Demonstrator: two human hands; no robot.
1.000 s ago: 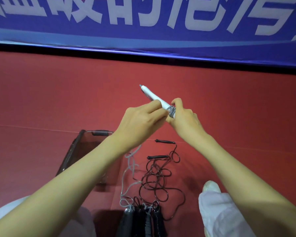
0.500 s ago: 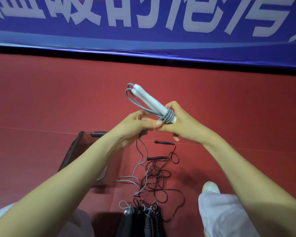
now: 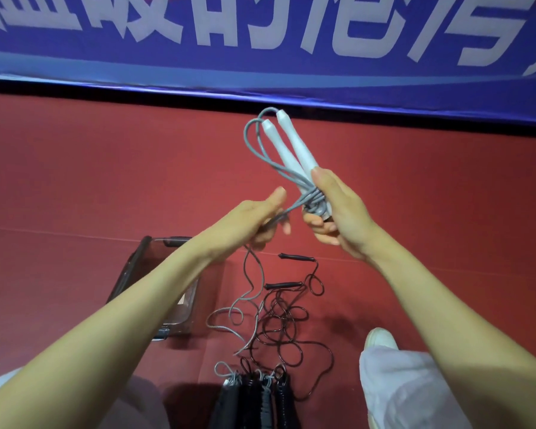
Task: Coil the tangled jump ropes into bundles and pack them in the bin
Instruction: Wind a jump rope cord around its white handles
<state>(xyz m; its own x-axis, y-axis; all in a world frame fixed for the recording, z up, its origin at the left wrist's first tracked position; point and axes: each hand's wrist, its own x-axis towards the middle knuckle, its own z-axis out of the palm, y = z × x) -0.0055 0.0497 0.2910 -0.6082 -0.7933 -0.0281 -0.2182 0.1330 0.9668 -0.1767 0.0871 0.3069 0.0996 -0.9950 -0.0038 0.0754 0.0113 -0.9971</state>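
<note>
Gripping both white handles [image 3: 298,144], right hand [image 3: 341,212] fingers curl round them; left hand [image 3: 260,221] fingers curl round gray rope [image 3: 313,196].

A single wide-angle view from the person's head, facing forward and down onto the red floor [image 3: 75,181]; the left hand [image 3: 260,219] and right hand [image 3: 338,212] meet mid-frame, near the lens; the blue banner [image 3: 260,69] runs along the far edge, left to right.
</note>
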